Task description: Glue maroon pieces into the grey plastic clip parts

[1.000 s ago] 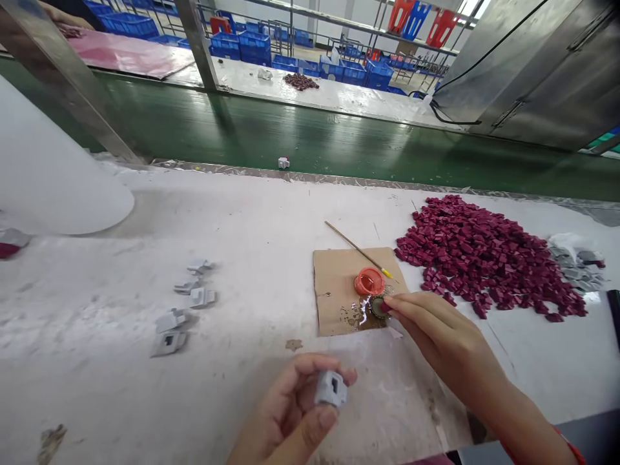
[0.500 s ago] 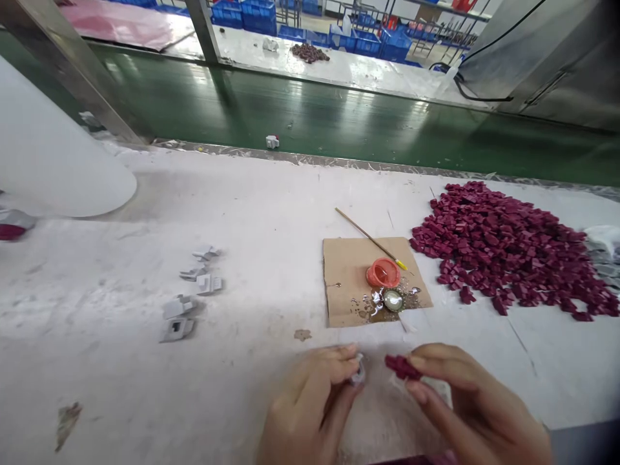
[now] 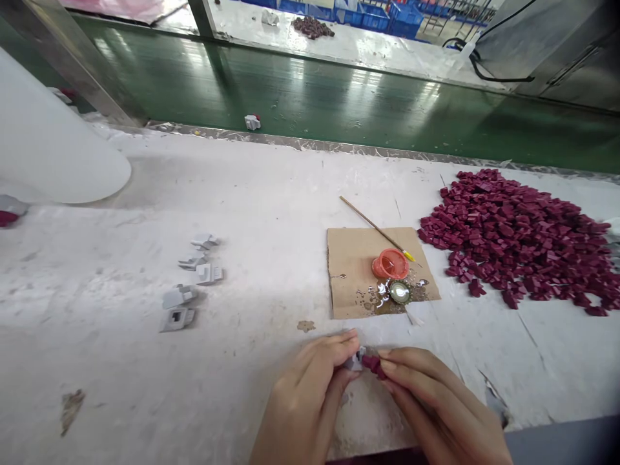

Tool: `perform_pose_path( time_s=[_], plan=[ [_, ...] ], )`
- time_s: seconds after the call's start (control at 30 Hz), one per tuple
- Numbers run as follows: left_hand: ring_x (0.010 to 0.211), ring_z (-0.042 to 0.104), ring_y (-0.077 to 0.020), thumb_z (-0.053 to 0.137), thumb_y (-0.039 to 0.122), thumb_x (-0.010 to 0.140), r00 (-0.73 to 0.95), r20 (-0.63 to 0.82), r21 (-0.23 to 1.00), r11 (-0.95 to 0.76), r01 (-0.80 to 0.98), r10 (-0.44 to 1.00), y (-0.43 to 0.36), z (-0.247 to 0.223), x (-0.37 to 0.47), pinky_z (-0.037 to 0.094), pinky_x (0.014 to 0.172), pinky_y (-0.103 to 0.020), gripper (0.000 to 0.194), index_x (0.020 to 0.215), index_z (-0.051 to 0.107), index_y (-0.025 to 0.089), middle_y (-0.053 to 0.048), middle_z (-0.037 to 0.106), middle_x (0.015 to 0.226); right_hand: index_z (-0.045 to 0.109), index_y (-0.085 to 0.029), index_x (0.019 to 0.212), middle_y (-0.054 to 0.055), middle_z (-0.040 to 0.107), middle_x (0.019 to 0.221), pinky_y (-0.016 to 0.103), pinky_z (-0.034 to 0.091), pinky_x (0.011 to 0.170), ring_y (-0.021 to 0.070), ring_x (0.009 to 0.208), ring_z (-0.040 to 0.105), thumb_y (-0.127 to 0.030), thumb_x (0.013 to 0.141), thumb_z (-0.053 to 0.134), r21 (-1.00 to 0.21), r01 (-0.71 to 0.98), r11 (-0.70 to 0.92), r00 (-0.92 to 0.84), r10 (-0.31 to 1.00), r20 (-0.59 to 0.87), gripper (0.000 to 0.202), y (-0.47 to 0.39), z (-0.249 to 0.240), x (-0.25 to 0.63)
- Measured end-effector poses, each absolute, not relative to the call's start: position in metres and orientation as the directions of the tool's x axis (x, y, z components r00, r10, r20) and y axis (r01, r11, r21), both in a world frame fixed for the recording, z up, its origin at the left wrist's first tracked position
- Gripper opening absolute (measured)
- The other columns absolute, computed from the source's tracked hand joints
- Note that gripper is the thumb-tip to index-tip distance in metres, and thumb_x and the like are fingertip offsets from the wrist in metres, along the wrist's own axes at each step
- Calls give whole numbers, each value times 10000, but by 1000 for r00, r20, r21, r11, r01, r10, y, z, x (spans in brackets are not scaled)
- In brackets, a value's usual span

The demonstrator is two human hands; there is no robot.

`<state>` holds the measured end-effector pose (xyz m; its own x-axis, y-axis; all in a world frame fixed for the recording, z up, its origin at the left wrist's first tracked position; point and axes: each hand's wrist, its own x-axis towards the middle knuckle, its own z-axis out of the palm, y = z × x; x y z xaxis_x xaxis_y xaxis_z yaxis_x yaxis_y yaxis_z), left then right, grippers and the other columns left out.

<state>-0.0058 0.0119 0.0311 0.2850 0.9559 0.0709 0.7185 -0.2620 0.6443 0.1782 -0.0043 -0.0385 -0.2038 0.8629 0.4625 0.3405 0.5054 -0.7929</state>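
My left hand (image 3: 305,400) pinches a small grey plastic piece (image 3: 356,360) at the near edge of the white table (image 3: 271,194). My right hand (image 3: 436,407) holds a small dark red piece (image 3: 372,365) pressed against the grey one, fingertips of both hands meeting. Just beyond them lies a cardboard square (image 3: 353,258) carrying an orange cap (image 3: 390,263) and a small metal cap (image 3: 400,292) in a wet patch. A thin stick with a yellow tip (image 3: 375,227) rests across the cardboard's far corner.
A large heap of dark red pieces (image 3: 518,232) covers the right of the table. Several grey pieces (image 3: 188,284) lie scattered at the left. A white curved sheet (image 3: 53,148) stands far left. A green conveyor belt (image 3: 314,103) runs behind, with one small part (image 3: 252,121) on it.
My right hand left the metal cap with a dark red piece and came back toward me. Both hands closed together, bringing the red piece against the grey one.
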Motion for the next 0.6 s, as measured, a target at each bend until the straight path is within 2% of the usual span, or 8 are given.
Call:
perform_pose_path(
  time_s=[0.13,0.3,0.5,0.6],
  plan=[
    [1042,667,-126,567,58,859,284,51,672,-243,700,957,11,34,-5,513,930,-176,311,1116,598,231,-2,712,1135,579,-167,1192,75,613,1139,222,536,933,150,1091,594,-58,879,546,-807,324,494,-232,868,439,333,-6,-41,177],
    [1030,668,-123,560,49,863,319,82,641,-296,709,944,13,34,-5,508,929,-170,281,1095,598,202,-25,721,1102,580,-148,1194,90,611,1140,231,537,936,157,1111,581,-33,876,541,-814,301,497,-267,863,428,340,-7,-39,179],
    [1025,661,-129,556,11,842,391,123,580,-386,717,912,12,32,-5,507,936,-182,304,1090,607,179,-32,725,1091,547,-152,1275,96,640,1152,276,566,906,183,1105,605,-77,928,422,-772,278,572,-356,807,470,376,-1,-40,182],
    [1040,654,-145,535,-7,837,398,108,594,-380,709,911,11,30,-7,529,916,-207,339,1110,600,183,-41,716,1111,521,-136,1303,101,654,1136,294,568,907,190,1093,615,-76,929,401,-757,243,607,-387,776,498,398,4,-39,178]
  ],
)
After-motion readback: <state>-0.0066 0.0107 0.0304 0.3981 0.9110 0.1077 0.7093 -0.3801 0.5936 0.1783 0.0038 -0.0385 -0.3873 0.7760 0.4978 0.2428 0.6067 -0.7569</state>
